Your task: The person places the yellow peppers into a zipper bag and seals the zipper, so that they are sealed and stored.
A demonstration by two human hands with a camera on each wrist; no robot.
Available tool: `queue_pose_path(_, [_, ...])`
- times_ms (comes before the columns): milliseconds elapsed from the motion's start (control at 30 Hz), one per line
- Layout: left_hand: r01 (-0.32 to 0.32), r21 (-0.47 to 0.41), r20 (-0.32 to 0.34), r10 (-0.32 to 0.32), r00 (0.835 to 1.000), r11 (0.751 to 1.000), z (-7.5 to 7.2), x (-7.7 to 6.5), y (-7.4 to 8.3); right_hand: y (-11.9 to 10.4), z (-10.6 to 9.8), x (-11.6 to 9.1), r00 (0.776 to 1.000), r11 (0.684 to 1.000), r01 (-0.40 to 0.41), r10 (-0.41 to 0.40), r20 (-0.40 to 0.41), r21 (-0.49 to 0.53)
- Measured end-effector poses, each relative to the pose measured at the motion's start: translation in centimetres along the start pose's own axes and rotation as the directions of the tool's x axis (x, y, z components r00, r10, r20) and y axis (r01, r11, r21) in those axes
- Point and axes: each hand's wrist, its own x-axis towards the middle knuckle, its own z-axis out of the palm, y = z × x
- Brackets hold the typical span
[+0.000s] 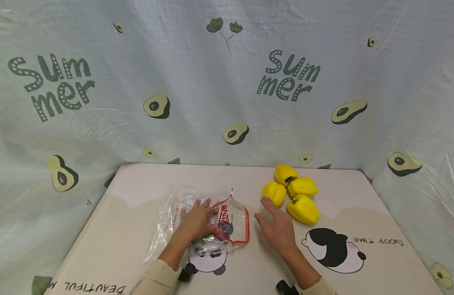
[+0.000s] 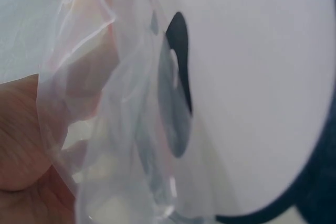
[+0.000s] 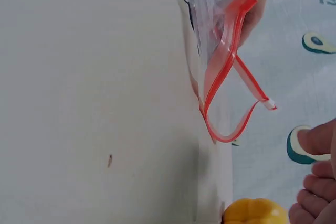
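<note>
A clear plastic zip bag (image 1: 241,229) with a red-edged mouth lies on the table, its mouth gaping toward the right. My left hand (image 1: 197,221) grips the bag near that mouth, thumb and fingers set apart along the edge. Through the film in the left wrist view, part of the left hand (image 2: 23,135) shows. To the right, my right hand (image 1: 278,229) reaches forward with loose fingers and holds nothing. Its index fingertip is right at the nearest yellow bell pepper (image 1: 274,193). The red bag rim (image 3: 231,61) stands up in the right wrist view, beside the right hand's fingers (image 3: 317,190).
Several yellow bell peppers form a cluster, including one at the back (image 1: 284,174), one at right (image 1: 303,186) and one in front (image 1: 304,209). The pale table (image 1: 138,246) carries printed cartoon animals and lettering. An avocado-patterned curtain (image 1: 197,82) hangs behind it.
</note>
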Motion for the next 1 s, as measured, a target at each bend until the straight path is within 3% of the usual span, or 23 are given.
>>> queue_pose_path(233, [0.0, 0.001, 0.003, 0.0, 1.0, 1.0, -0.1, 0.1, -0.1, 0.3, 0.2, 1.0, 0.987, 0.998, -0.024, 0.033, -0.158, 0.061])
queue_pose_path(433, [0.012, 0.005, 0.009, -0.012, 1.0, 1.0, -0.1, 0.1, 0.1, 0.5, 0.4, 1.5, 0.975, 0.991, -0.082, 0.102, -0.199, 0.107])
queue_pose_path(567, [0.006, -0.002, 0.017, -0.006, 1.0, 1.0, -0.1, 0.3, 0.4, 0.7, 0.3, 1.9, 0.963, 0.974, -0.157, 0.187, -0.193, 0.163])
queue_pose_path(733, [0.009, 0.005, 0.024, -0.009, 1.0, 1.0, -0.1, 0.4, 0.5, 0.8, 0.3, 2.4, 0.943, 0.929, -0.252, 0.298, -0.145, 0.271])
queue_pose_path(1000, [0.01, 0.006, 0.005, -0.01, 1.0, 1.0, -0.1, 0.0, 0.1, 0.7, 1.4, 3.6, 0.921, 0.874, -0.349, 0.386, -0.048, 0.337])
